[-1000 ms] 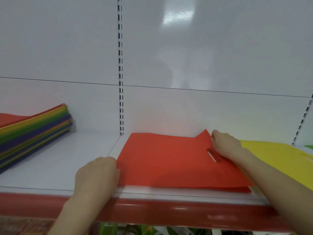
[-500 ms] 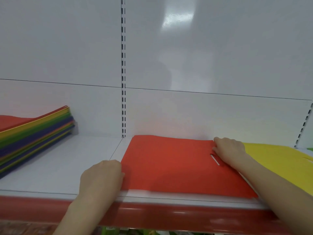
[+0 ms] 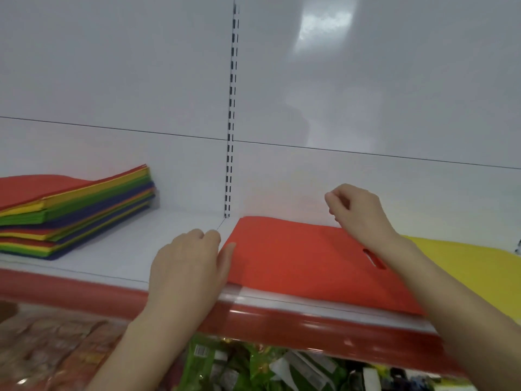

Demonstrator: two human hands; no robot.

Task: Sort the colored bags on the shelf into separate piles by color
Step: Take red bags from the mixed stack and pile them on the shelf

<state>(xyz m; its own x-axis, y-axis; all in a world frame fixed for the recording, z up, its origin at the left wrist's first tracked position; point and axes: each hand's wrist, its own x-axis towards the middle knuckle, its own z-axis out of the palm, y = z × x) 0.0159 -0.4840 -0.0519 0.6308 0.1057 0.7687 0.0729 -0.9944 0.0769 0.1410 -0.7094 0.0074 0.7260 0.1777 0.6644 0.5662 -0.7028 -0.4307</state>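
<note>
While both grips are empty, left hand (image 3: 191, 266) relaxed against the red bag (image 3: 304, 258), right hand (image 3: 358, 213) curled above it, the mixed stack (image 3: 76, 213) is lying leftward, nearer the left.

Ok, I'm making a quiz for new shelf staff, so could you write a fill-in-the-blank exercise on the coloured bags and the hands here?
1. The flat bag touched by the left hand is ___.
2. The neighbouring bag on its right is ___.
3. The mixed stack has a ___ bag on top.
4. The right hand, raised with curled fingers, holds ___.

Missing words: red; yellow; red; nothing.
</note>
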